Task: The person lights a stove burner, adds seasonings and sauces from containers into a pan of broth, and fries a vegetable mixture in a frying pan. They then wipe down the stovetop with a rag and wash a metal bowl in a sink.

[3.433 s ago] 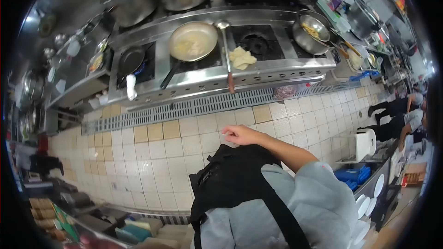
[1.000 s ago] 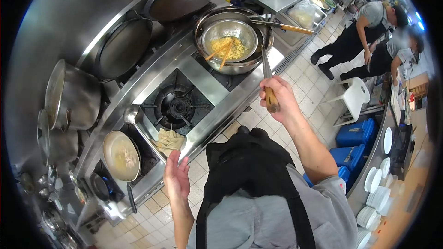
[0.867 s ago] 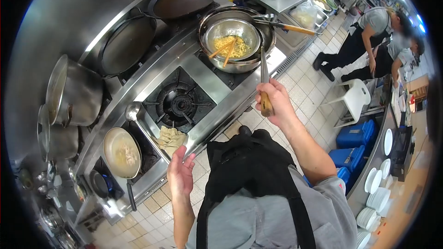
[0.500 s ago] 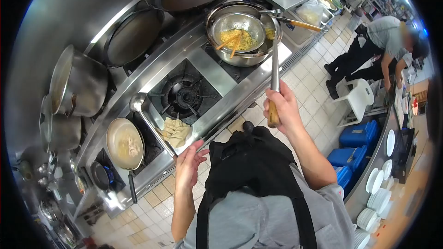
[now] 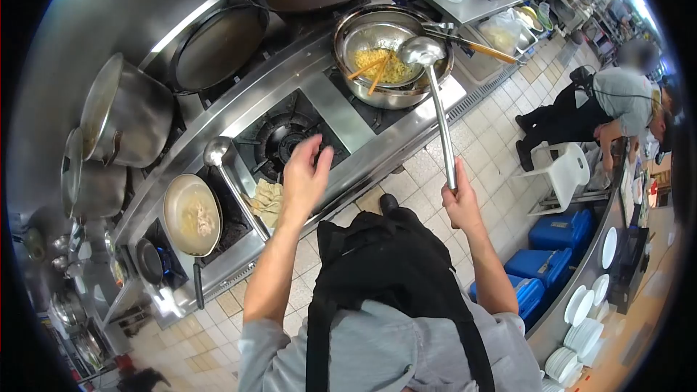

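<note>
My right hand point(image 5: 462, 199) is closed around the handle of a metal ladle point(image 5: 441, 120). The ladle's head is over the right part of a small metal bowl point(image 5: 370, 33), where yellow chopped food point(image 5: 381, 65) and a pair of wooden chopsticks point(image 5: 376, 72) show. That bowl sits inside a larger metal bowl point(image 5: 396, 98) on the stove. My left hand point(image 5: 306, 178) is in the air by an unlit burner point(image 5: 289, 141), fingers out and nothing in them. Below it lies a crumpled beige cloth point(image 5: 266, 202), beside a second ladle point(image 5: 236, 192) resting on the stove.
A frying pan point(image 5: 190, 214) with liquid and pale pieces stands left, near a small black pan point(image 5: 150, 261) over blue flame. Large pots point(image 5: 134, 116) and woks point(image 5: 221, 47) line the back. A co-worker point(image 5: 617, 101) bends by a white chair point(image 5: 563, 174).
My left hand has risen from beside the second ladle's handle to over the stove. The ladle in my right hand now shows its head lifted above the food. The co-worker has shifted posture.
</note>
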`<state>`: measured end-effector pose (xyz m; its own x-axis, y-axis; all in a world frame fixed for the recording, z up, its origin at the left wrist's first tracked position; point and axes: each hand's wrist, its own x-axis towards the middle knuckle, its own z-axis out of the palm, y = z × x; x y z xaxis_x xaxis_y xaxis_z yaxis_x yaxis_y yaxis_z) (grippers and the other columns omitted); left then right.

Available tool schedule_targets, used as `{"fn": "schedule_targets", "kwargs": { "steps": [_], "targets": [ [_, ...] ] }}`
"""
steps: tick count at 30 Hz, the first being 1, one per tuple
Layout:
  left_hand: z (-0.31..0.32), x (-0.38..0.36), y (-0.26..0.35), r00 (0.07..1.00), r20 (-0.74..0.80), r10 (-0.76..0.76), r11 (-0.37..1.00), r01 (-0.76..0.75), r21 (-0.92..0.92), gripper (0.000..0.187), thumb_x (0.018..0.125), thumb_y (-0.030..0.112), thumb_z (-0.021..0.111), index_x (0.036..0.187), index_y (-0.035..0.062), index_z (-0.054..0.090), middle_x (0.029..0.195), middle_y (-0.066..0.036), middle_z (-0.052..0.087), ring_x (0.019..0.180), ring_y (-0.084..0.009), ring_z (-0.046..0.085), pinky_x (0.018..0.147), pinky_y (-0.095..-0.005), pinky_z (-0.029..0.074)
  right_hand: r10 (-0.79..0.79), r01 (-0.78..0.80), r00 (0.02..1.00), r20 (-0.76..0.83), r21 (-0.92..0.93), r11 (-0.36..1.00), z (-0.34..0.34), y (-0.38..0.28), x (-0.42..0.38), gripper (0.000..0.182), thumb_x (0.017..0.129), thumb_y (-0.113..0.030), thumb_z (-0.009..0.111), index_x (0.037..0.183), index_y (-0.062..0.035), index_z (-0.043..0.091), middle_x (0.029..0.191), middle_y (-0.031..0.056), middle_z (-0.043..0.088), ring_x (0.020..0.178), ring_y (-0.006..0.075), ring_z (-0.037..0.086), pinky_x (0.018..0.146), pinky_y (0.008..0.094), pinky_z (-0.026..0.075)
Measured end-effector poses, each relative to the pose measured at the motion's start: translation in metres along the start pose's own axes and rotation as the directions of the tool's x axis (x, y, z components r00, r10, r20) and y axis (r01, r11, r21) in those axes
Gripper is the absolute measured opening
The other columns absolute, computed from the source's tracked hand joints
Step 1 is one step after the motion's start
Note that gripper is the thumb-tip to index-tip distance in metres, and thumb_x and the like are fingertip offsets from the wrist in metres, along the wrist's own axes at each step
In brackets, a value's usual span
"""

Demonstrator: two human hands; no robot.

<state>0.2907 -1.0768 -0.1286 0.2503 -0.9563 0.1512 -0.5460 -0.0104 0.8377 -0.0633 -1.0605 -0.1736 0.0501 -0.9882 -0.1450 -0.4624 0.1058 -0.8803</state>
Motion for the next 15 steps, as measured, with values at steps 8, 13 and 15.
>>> {"fn": "schedule_targets", "kwargs": {
  "steps": [8, 13, 15],
  "targets": [
    [0.092, 0.133, 0.018, 0.96, -0.011, 0.28, 0.854, -0.244, 0.46, 0.073, 0.087, 0.043, 0.07, 0.138, -0.0044, 0.048, 0.143, -0.026, 0.049, 0.129, -0.0407, 0.051, 0.107, -0.0467, 0.042, -0.118, 0.117, 0.991, 0.067, 0.026, 0.993, 0.01, -0.002, -0.001, 0.066, 0.092, 0.001, 0.06, 0.153, 0.0008, 0.034, 0.094, 0.0049, 0.057, 0.074, 0.0081, 0.05, 0.064, 0.0239, 0.044],
    [0.116, 0.153, 0.018, 0.974, 0.07, 0.217, 0.777, -0.216, 0.592, 0.054, 0.091, 0.037, 0.066, 0.131, 0.0029, 0.056, 0.128, -0.021, 0.06, 0.107, -0.0387, 0.063, 0.093, -0.0483, 0.049, -0.256, 0.256, 0.967, 0.002, -0.014, 0.967, -0.01, -0.016, -0.007, 0.064, 0.091, 0.001, 0.06, 0.151, 0.0013, 0.037, 0.105, 0.014, 0.062, 0.075, 0.0147, 0.057, 0.067, 0.0278, 0.048],
    [0.117, 0.156, 0.013, 0.969, 0.145, 0.202, 0.76, -0.249, 0.601, 0.044, 0.092, 0.03, 0.064, 0.127, 0.0046, 0.059, 0.122, -0.02, 0.062, 0.101, -0.0386, 0.065, 0.089, -0.048, 0.051, -0.336, 0.332, 0.94, -0.053, -0.063, 0.941, -0.019, -0.016, -0.006, 0.064, 0.091, 0.003, 0.059, 0.151, 0.0021, 0.036, 0.098, 0.0105, 0.059, 0.074, 0.0114, 0.055, 0.065, 0.0246, 0.047]
  ]
}}
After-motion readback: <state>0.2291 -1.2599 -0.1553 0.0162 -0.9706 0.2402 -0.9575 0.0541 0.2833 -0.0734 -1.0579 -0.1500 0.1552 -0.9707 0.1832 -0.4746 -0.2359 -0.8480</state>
